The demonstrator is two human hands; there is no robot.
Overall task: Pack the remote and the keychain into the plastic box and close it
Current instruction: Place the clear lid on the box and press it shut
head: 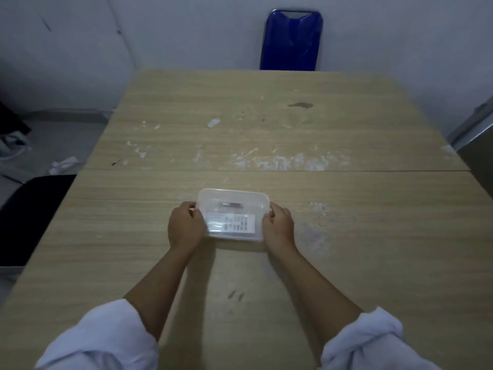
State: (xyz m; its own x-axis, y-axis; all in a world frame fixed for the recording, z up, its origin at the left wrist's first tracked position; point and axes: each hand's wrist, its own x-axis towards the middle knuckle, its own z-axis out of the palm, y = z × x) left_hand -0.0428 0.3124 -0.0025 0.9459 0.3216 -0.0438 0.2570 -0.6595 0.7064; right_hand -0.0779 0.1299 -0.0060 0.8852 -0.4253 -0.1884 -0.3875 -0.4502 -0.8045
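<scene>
1. The plastic box point(232, 213) is sitting on the wooden table point(346, 236), near the person's edge and about mid-width, with its clear lid on top.
2. The left hand point(184, 227) is gripping the box's left end – its fingers point(192, 209) are curling over that rim, pressed close together.
3. The right hand point(278, 226) is clasping the right end likewise, fingers bunched against the rim.
4. The remote point(231, 222) is lying inside, showing through the lid along the near side.
5. A small dark shape point(231, 205) is lying behind it in the box – too blurred to tell whether it is the keychain.
6. A blue chair point(292, 40) is standing beyond the table's far edge.
</scene>
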